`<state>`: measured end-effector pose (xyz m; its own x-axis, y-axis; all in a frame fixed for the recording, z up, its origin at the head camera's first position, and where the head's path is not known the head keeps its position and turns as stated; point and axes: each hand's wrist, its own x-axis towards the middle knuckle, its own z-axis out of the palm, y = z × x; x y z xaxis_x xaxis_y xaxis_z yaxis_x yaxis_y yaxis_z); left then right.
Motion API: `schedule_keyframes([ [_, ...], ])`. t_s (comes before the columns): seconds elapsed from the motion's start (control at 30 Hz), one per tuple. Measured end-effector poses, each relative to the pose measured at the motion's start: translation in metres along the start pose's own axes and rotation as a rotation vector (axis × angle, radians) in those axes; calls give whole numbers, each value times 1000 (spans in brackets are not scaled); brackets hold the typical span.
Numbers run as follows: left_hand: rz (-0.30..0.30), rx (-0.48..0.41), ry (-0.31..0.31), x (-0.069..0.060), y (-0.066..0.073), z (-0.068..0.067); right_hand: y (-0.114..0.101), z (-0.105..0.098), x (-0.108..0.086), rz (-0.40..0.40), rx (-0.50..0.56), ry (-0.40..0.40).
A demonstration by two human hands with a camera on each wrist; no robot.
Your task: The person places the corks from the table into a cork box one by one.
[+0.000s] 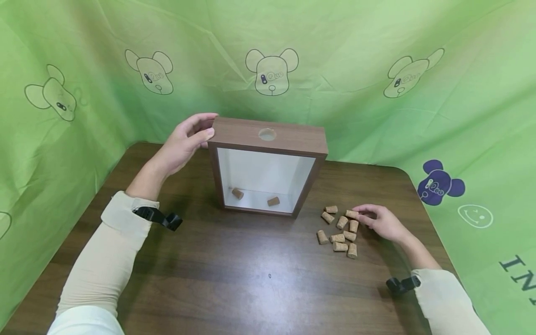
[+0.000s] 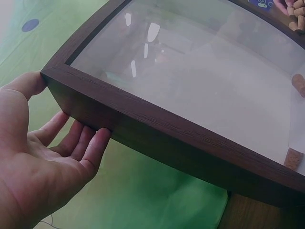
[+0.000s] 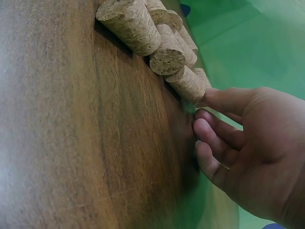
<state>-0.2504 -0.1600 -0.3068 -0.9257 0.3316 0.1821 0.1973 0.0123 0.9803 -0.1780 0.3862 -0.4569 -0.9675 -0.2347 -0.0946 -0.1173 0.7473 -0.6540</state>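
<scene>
From my seat far away, I see a brown box (image 1: 268, 148) standing up on the dark wood table (image 1: 251, 284). It has a clear front and a round hole (image 1: 267, 134) in its top. Two small corks (image 1: 273, 201) lie inside on the white floor, one near the left wall and one more to the right. My left hand (image 1: 184, 142) grips the top left corner of the box, with the thumb at the corner and the other fingers bent against its side. My right hand (image 1: 386, 225) pinches one cork (image 1: 351, 214) between thumb and pointer finger, at the far edge of a loose bunch. The nine other corks (image 1: 337, 238) in that bunch lie on the table to the right of the box, some touching and some apart. A green cloth (image 1: 335, 83) with big-eared faces hangs behind the table.
</scene>
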Motion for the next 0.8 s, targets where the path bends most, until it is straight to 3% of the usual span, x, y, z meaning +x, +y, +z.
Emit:
schedule_keyframes([
  [0.43, 6, -6, -4, 2, 1, 1, 7, -9, -9, -83, 165, 145],
  [0.6, 6, -6, -4, 2, 1, 1, -1, -21, -12, -97, 215, 223],
  [0.8, 4, -5, -3, 1, -1, 0, -19, -36, -16, -137, 356, 304],
])
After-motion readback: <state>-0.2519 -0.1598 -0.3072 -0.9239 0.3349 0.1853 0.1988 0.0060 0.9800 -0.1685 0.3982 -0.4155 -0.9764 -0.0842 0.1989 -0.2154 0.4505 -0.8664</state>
